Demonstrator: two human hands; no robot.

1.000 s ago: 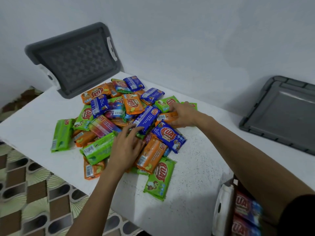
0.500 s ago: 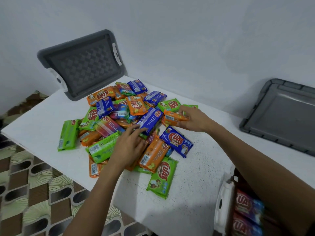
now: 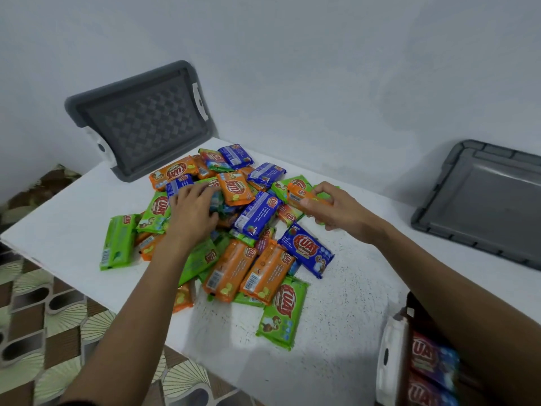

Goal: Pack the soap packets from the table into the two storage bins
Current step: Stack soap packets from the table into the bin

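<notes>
The right hand [image 3: 336, 210] is pinching an orange packet [image 3: 304, 197] between thumb and fingers at the 2 o'clock edge of the pile [image 3: 257, 215] on the table [image 3: 351, 303]. The left hand [image 3: 193, 212] is lying over packets at 10 o'clock; whether it is gripping any cannot be told. Risk: the slick wrapper is likely to slip from so light a pinch before reaching the bin [image 3: 392, 356] at 5 o'clock.

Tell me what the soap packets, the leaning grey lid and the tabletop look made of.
Soap packets: likely thin printed plastic film, glossy, crimped at the ends. Leaning grey lid: moulded plastic, matte, with a pressed weave pattern and white latches. Tabletop: hard white surface with fine dark speckles, probably laminate or stone; unclear.
</notes>
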